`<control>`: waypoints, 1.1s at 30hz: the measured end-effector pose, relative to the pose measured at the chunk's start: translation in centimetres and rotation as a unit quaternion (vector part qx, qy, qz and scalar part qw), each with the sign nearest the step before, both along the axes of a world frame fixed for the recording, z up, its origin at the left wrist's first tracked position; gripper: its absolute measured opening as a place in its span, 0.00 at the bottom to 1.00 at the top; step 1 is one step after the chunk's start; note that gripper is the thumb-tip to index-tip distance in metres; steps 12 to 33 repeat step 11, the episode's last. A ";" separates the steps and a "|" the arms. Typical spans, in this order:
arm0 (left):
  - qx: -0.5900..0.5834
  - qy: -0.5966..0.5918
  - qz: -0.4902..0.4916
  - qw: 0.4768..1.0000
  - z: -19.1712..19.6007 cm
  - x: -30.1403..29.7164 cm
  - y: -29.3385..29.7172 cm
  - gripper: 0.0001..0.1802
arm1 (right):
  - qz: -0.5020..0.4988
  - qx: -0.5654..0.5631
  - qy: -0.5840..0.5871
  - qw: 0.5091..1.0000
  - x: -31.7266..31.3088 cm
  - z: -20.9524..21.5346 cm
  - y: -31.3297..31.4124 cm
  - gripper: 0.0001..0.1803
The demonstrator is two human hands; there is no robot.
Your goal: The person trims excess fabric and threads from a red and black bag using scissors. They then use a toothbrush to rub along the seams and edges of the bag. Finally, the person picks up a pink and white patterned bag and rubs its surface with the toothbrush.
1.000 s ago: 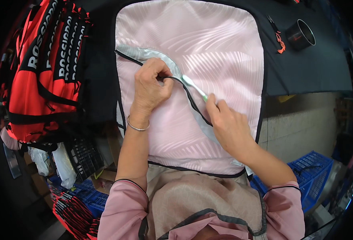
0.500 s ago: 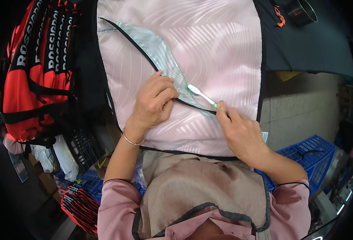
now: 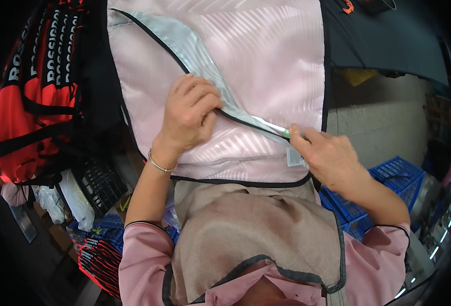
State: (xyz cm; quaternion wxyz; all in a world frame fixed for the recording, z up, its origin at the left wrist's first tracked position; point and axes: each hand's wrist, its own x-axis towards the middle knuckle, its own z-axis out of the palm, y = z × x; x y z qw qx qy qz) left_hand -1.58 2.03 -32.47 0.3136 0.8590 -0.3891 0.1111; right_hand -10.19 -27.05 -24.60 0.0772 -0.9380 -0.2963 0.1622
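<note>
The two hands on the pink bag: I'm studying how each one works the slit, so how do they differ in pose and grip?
The left hand lies knuckles-up on the pink bag, fingers curled over the edge of the silver lining; the right hand sits at the slit's lower end, pinching there with thumb and forefinger. The left wrist wears a thin bracelet; the right wrist is bare. Both are bare hands touching the same black-edged slit.

The single head view is looking steeply down from the person's head, sitting close above the dark bench [image 3: 388,41], with both forearms entering from the lower edge and fisheye bending the rims.
</note>
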 end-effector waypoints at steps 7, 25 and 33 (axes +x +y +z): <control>0.020 0.081 -0.095 0.992 0.5 -5.4 -2.9 0.19 | 0.007 0.045 -0.035 0.998 1.8 -0.2 -1.9 0.19; 0.015 0.079 -0.115 0.990 -0.3 -5.5 -2.8 0.19 | 0.013 0.040 -0.038 0.998 1.5 -1.9 -1.2 0.22; 0.015 0.079 -0.115 0.990 -0.3 -5.5 -2.8 0.19 | 0.013 0.040 -0.038 0.998 1.5 -1.9 -1.2 0.22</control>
